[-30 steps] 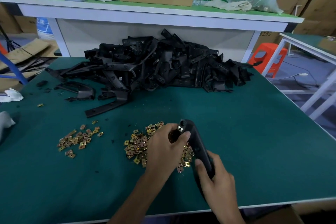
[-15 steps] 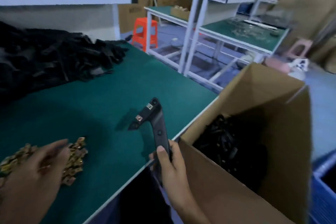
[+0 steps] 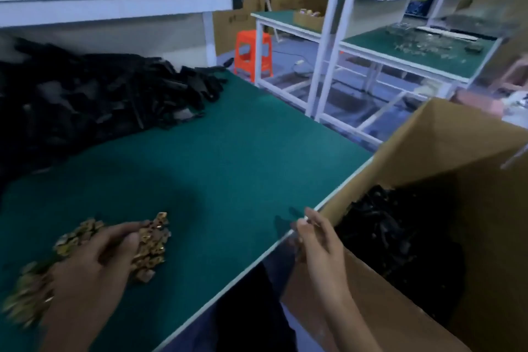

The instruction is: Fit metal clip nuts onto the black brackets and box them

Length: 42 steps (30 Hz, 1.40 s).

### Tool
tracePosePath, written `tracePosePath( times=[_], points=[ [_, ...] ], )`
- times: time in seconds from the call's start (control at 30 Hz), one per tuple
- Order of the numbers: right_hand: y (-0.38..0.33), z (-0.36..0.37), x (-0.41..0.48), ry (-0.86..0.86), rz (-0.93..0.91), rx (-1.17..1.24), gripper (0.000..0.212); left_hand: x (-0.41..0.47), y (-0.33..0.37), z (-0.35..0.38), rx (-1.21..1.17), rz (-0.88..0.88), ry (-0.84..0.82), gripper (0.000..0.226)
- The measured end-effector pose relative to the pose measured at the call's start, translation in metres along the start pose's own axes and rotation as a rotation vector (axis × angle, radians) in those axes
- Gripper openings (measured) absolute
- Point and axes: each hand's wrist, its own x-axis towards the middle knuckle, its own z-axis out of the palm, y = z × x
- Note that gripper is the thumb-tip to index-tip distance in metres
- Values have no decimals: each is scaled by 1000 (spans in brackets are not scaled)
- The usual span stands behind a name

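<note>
**Q:** What is on the left?

**A:** The left hand (image 3: 91, 263) lies on a loose heap of brass-coloured clip nuts (image 3: 150, 248) on the green table (image 3: 228, 166). Its fingers (image 3: 125, 230) are bent down together into the heap. Blur hides whether they pinch one.

**Q:** How would a nut handle?

**A:** It is likely light, stiff and thin-edged, so it is best pinched by its flat faces.

**Q:** And the brackets?

**A:** A big pile of black brackets (image 3: 100, 100) sits at the back left of the table. They look rigid and light, easy to grasp along the long arm.

**Q:** What is on the right?

**A:** The right hand (image 3: 321, 243) is at the table's edge, beside the cardboard box (image 3: 428, 146). Its fingers (image 3: 313, 216) are loosely spread and hold nothing. More brackets (image 3: 400, 237) lie inside the box.
</note>
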Motion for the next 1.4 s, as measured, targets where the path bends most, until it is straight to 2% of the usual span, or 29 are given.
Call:
tracePosePath(
  times=[0.1, 0.17, 0.23, 0.33, 0.43, 0.53, 0.6, 0.7, 0.87, 0.97, 1.03, 1.2, 1.27, 1.33, 1.4],
  points=[
    [3, 52, -12, -226, -191, -114, 19, 7, -10, -13, -62, -48, 68, 9],
    [4, 86, -22, -397, -252, -224, 24, 17, -21, -31, -51, -75, 158, 16],
    [11, 116, -30, -490, -287, -310, 26, 30, -38, -54, 21, -91, 262, 17],
    [22, 136, -41, -474, -375, -489, 26, 51, -70, -92, 231, -129, 398, 26],
    [24, 139, -48, -386, -430, -553, 15, 68, -105, -125, 429, -348, 467, 51],
    [19, 143, -54, -324, -455, -562, 15, 80, -132, -149, 560, -550, 312, 58],
    [17, 148, -56, -314, -463, -586, 6, 87, -141, -157, 671, -556, 239, 48],
    [16, 151, -55, -324, -423, -594, 30, 97, -144, -160, 718, -553, 189, 42],
    [20, 147, -54, -354, -412, -602, 25, 101, -146, -169, 499, -618, 133, 44],
    [20, 148, -54, -352, -426, -630, 22, 102, -142, -173, 521, -599, 134, 40],
    [19, 148, -54, -336, -428, -630, 19, 100, -139, -173, 494, -537, 185, 28],
    [14, 154, -56, -350, -435, -594, 19, 80, -95, -155, 78, -314, 411, 18],
    [16, 154, -52, -392, -380, -575, 22, 64, -62, -139, -158, -273, 357, 22],
    [15, 152, -50, -452, -345, -520, 14, 39, -30, -114, -467, -280, 205, 15],
    [11, 154, -53, -514, -337, -457, 16, 16, -5, -83, -588, -262, 68, 14]
  ],
)
